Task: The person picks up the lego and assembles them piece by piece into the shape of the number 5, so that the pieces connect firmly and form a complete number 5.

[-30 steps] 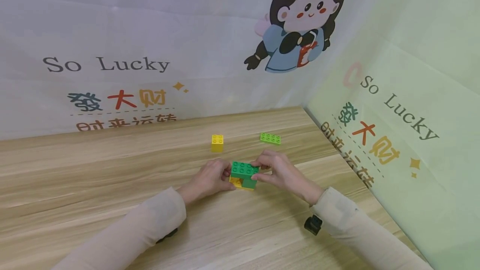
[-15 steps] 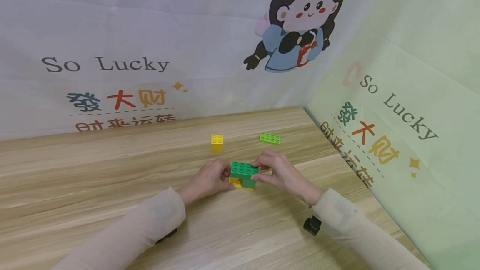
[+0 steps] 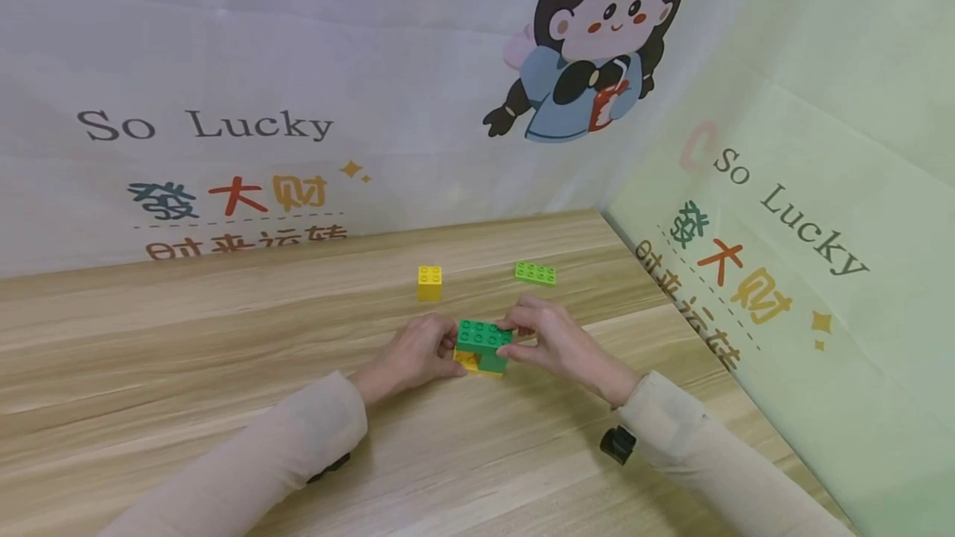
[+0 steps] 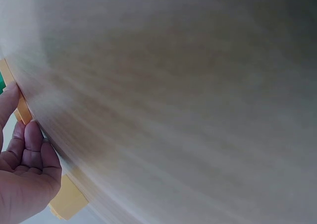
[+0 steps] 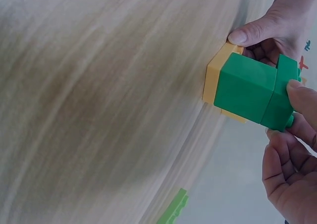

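Between the hands stands a small stack of toy building blocks. At its bottom lies a yellow plate, a green brick sits on that, and a flat green studded plate tops it, overhanging to the left. My left hand pinches the yellow plate's left end, thumb in front. From the right, my right hand pinches the top green plate between thumb and fingers. The left wrist view catches only the edge of the yellow plate under the thumb; most of the stack is out of that view.
Beyond the stack, a yellow studded brick stands on the wooden table. A light green studded plate lies farther right. Printed cloth walls border the table behind and on the right.
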{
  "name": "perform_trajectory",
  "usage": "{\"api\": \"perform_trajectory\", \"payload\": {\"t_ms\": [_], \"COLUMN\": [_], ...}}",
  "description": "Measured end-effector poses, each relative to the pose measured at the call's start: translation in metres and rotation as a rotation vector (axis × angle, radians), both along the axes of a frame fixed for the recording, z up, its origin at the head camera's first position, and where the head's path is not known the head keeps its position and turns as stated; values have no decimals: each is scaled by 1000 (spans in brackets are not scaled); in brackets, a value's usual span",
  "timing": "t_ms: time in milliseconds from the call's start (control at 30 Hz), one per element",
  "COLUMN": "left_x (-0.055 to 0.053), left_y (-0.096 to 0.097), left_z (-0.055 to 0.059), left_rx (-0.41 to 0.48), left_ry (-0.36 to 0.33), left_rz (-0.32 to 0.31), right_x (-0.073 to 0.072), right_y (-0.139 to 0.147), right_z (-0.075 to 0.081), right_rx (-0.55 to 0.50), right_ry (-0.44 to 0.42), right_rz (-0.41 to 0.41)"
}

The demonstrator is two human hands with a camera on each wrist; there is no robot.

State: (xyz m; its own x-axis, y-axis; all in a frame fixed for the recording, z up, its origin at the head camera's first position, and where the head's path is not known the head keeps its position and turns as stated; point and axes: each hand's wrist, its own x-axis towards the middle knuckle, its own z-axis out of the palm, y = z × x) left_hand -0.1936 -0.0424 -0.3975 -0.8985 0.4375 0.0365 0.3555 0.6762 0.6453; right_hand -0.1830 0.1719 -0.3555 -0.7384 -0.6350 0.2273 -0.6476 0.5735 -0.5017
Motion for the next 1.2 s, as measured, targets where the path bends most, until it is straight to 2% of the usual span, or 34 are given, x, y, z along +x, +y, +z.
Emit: {"api": "perform_trajectory", "payload": {"t_ms": [467,667,800,900,1033,1200], "left_x": [0,0,0,0,-3,-12], "left_y": [1,0,-4,-10,-22,-36], "left_z": [1,2,3,6,10,12], "left_rx": [-27,-28,-7,25,51,109], "left_ry": [7,12,-13,-65,-107,-110], "left_rz": [10,-6,-40,-48,-17,41], "right_x": [-1,-1,-1,-1,0,1], "right_y": [3,4,4,4,4,4], "right_z": [-10,-15,-17,-19,-19,-20], "right_rx": [-79,-132,-155,-165,-172,-174], "right_ry": [48,32,28,36,33,29], "right_rz": [-16,-31,-37,-35,-39,-42]}}
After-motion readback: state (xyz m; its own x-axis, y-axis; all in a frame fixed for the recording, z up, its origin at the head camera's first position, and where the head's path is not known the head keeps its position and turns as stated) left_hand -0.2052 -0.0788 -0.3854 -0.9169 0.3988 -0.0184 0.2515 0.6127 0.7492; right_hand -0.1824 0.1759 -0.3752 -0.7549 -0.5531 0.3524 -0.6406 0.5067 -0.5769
